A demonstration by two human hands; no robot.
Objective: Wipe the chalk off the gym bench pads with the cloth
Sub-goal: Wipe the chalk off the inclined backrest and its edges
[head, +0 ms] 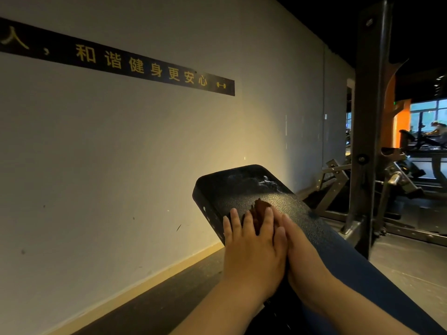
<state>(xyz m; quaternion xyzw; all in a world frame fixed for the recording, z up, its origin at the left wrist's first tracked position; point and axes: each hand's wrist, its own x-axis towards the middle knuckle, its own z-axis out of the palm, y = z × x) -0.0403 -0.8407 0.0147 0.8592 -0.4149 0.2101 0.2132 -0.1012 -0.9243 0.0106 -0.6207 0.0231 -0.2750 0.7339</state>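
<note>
A black inclined bench pad [244, 189] rises ahead of me, its top end toward the wall. White chalk smears [267, 183] lie near the pad's upper right corner. A dark brown cloth [260, 206] lies on the pad under my fingers. My left hand [251, 245] presses flat on the cloth with straight, spread fingers. My right hand [302, 250] lies beside it, fingers straight, touching the left hand and the cloth's right side. Most of the cloth is hidden under the hands.
A grey wall [121, 153] with a black sign strip [150, 66] stands close on the left. A dark steel rack upright [367, 131] and machine frames [396, 184] stand to the right of the bench. Dark floor [157, 303] runs along the wall base.
</note>
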